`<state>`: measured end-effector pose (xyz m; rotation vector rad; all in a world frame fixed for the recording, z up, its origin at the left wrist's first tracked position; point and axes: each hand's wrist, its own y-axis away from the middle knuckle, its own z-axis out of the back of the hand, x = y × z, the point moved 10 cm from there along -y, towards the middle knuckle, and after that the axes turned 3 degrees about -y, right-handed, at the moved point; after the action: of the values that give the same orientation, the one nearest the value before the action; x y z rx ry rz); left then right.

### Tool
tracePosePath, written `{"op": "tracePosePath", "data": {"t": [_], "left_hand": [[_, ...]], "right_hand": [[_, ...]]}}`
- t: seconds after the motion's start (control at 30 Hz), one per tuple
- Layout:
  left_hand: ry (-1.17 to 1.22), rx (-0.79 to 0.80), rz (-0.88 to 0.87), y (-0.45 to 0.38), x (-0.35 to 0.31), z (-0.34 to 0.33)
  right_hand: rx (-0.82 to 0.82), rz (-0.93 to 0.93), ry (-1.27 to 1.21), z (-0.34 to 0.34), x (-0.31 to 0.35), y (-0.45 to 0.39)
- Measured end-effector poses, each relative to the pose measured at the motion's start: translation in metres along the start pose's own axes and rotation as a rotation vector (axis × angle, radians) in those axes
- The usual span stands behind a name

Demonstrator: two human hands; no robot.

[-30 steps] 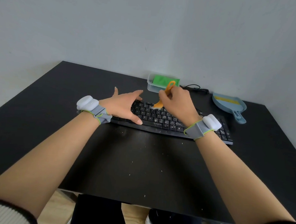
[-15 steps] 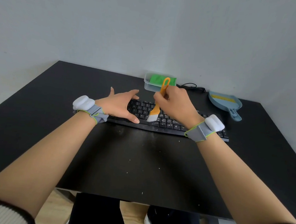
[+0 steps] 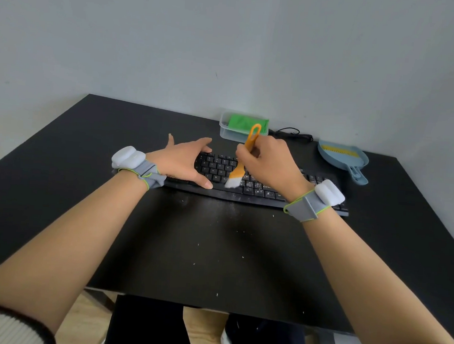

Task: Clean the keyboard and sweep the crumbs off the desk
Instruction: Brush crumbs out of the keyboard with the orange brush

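Hidden bits: the keyboard (image 3: 249,185) is partly covered at its left end by the left hand (image 3: 185,161), and its right end sits under the right wrist, so the keys there can't be made out.
Tub: the clear tub (image 3: 230,130) at the back edge holds a green cloth (image 3: 244,123).
Dustpan: the blue dustpan (image 3: 341,157) sits far right with a yellow comb strip inside.
Right hand (image 3: 268,162): fingers curled tight round the orange brush (image 3: 241,163), white bristles down on the keys mid-keyboard.
Left hand: fingers straight, resting flat, gripping nothing.
Crumbs (image 3: 198,244): pale specks scattered on the black desk (image 3: 58,187) in front of the keyboard.
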<state>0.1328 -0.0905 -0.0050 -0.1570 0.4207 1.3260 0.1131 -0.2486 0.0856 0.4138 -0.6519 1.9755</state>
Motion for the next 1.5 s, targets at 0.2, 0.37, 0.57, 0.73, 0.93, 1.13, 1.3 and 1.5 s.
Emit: {"op": "tracePosePath", "data": {"t": [0.2,0.37,0.57,0.73,0.93,1.13,1.3,1.5], "left_hand": [[0.008,-0.004,-0.012,-0.001,-0.005,0.001],[-0.010,0.010,-0.046,-0.006,-0.021,-0.002],[-0.038,0.005,-0.077,-0.013,-0.039,-0.003],[-0.065,0.015,-0.070,-0.016,-0.038,-0.005],[-0.063,0.029,-0.066,-0.017,-0.037,-0.008],[-0.063,0.029,-0.059,-0.016,-0.037,-0.008],[-0.045,0.029,-0.057,-0.016,-0.036,-0.009],[-0.042,0.030,-0.055,-0.016,-0.036,-0.009]], "right_hand": [[-0.058,-0.049,-0.015,0.011,-0.015,-0.006],[-0.241,-0.055,-0.026,0.027,-0.031,-0.016],[-0.177,-0.093,-0.021,0.009,-0.044,-0.022],[-0.106,-0.137,-0.010,0.009,-0.046,-0.018],[-0.207,-0.097,-0.064,0.026,-0.038,-0.020],[-0.093,-0.108,-0.012,0.000,-0.040,-0.019],[-0.075,-0.074,-0.005,0.011,-0.028,-0.013],[-0.087,-0.085,-0.003,0.011,-0.028,-0.003]]}}
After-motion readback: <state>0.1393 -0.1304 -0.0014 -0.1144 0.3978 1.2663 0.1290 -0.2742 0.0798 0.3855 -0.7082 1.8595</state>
